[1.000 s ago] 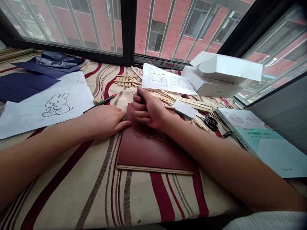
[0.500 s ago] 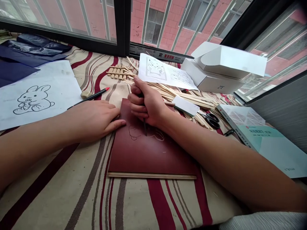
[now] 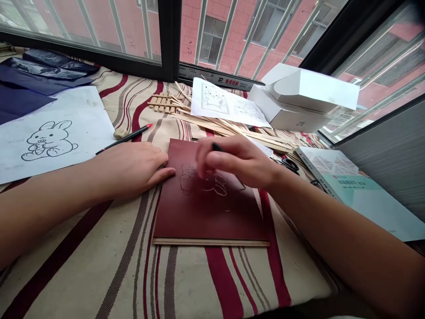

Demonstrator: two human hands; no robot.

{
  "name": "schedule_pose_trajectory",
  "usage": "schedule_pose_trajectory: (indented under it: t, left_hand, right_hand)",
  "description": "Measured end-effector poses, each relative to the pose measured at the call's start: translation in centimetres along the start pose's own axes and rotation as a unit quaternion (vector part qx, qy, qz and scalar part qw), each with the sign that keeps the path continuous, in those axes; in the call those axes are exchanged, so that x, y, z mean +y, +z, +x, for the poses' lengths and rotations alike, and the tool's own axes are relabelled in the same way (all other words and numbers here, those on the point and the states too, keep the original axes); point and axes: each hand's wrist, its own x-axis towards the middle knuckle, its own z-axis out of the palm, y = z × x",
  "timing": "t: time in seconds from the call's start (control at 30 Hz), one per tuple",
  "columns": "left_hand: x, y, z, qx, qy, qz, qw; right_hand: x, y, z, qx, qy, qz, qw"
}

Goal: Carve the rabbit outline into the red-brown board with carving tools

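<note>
A dark red board lies on the striped cloth with a rabbit outline scratched near its top. My left hand lies flat, palm down, with its fingertips on the board's left edge. My right hand hovers over the upper part of the board, blurred by motion, fingers curled round a thin dark tool whose black end shows above the fingers.
A white sheet with a rabbit drawing and dark blue carbon paper lie at the left, beside a red-tipped pencil. Behind the board are wooden sticks, a printed sheet, a white box, scissors and a book.
My right hand has lifted the tool off the board and swung to the right, uncovering the rabbit outline. My left hand has stayed on the board's edge.
</note>
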Motion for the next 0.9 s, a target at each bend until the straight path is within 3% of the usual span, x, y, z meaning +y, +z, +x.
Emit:
schedule_pose_trajectory:
  t: [0.07,0.13,0.2,0.27,0.37,0.53,0.7,0.8,0.9]
  left_hand:
    - [-0.1,-0.1,0.2,-0.025,-0.008,0.02,0.999]
    - [0.0,-0.2,0.2,-0.042,-0.015,0.037,0.998]
    - [0.1,-0.4,0.2,-0.051,-0.02,0.042,0.998]
    - [0.2,-0.5,0.2,-0.059,-0.024,0.04,0.997]
    - [0.2,-0.5,0.1,-0.06,-0.028,0.027,0.997]
    - [-0.3,0.2,-0.1,-0.028,-0.023,0.016,0.999]
    - [-0.4,0.2,-0.2,-0.031,-0.023,0.004,0.999]
    - [-0.3,0.1,-0.1,-0.038,-0.03,0.004,0.999]
    - [-0.3,0.1,-0.1,-0.034,-0.027,0.015,0.999]
  right_hand:
    - [-0.8,-0.3,-2.0,0.151,-0.01,-0.03,0.988]
    - [-1.4,-0.3,-3.7,0.291,-0.03,-0.055,0.955]
    - [-1.7,-0.3,-4.7,0.344,-0.052,-0.067,0.935]
    - [-1.7,-0.5,-5.3,0.297,-0.064,-0.057,0.951]
    - [-1.5,-1.0,-5.6,0.199,-0.025,-0.05,0.978]
    - [-1.0,-0.9,-5.8,0.211,0.052,0.012,0.976]
    - [0.1,-0.5,-5.8,0.114,0.106,0.091,0.984]
    - [0.4,0.1,-5.4,0.111,0.152,0.07,0.98]
    - [0.3,0.8,-5.0,0.131,0.153,0.037,0.979]
